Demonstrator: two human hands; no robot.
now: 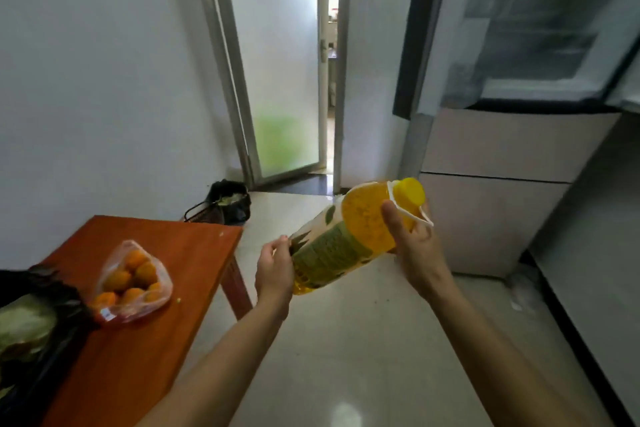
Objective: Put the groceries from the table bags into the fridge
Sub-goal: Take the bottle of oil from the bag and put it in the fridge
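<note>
Head: oil bottle, oranges in bag

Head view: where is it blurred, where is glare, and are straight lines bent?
Head view: the fridge at upper right is smeared, its shelves hard to read, while the oil bottle, left hand and right hand are fairly sharp. Head view: a glare spot lies on the floor, the gap beside the glass door is washed out, and the door frame leans and bends, a wide-angle effect.
</note>
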